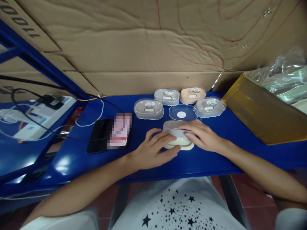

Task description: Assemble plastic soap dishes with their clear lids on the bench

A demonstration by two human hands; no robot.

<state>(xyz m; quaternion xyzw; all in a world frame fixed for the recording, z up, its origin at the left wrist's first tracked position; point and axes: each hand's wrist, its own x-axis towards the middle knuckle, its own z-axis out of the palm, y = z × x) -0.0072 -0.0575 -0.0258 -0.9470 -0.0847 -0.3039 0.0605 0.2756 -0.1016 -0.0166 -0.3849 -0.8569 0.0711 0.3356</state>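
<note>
In front of me on the blue table sits a small oval plastic box [174, 127], its upper part translucent white and a cream part [185, 144] at its near side. My left hand [154, 150] reaches over the box's left side, fingers spread and fingertips at its near edge. From the right, my right hand [203, 135] has fingers and thumb closed about the box's right side, hiding part of it. Just behind lies a clear oval lid [176, 110] with a round white sticker.
Behind stand grey lidded boxes [148, 112] and a peach one [193, 95]. Phones [97, 135] lie at left, near a power strip [45, 118] and cables. A brown carton [268, 111] holding plastic-wrapped items stands right. Cardboard [131, 48] walls the back.
</note>
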